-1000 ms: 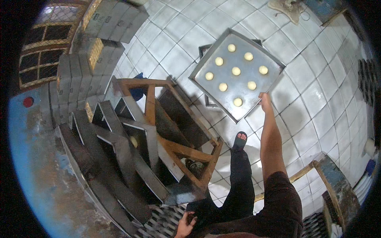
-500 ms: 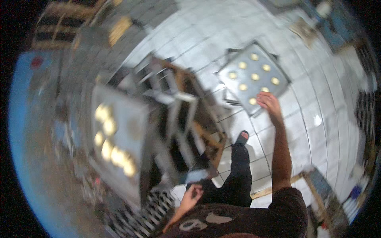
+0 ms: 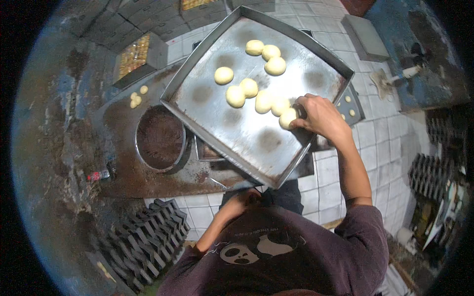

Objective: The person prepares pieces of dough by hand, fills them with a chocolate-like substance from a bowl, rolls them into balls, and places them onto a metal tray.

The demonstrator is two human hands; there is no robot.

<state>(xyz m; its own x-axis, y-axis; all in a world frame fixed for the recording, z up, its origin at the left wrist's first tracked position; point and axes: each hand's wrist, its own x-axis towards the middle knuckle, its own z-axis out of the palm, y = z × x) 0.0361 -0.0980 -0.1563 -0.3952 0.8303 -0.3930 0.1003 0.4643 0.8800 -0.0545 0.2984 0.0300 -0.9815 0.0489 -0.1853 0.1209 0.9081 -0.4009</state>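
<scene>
A deep square metal baking tray (image 3: 207,113) fills the middle of the view, with several pale, round dough balls (image 3: 223,75) on its spotted bottom. Some of them touch in short rows. My right hand (image 3: 318,116) reaches in over the tray's right side. Its thumb and fingers close round the end dough ball (image 3: 288,119) of one row. Low in front of my body, by the tray's near corner, is my left hand (image 3: 239,204). Its fingers lie in shadow, partly hidden, and I cannot make out their pose.
On the stained table (image 3: 118,167) at left stand a round dark-filled pan (image 3: 160,138) and a few small dough balls (image 3: 136,101). A box of baked goods (image 3: 132,61) is beyond. A flat tray (image 3: 356,109) with dough balls lies on the tiled floor. Stacked dark metal pieces (image 3: 143,241) stand lower left.
My view has swung left, bringing the deep tray to the middle. My right hand has moved from the flat tray on the floor to a dough ball in the deep tray. My left hand stays low.
</scene>
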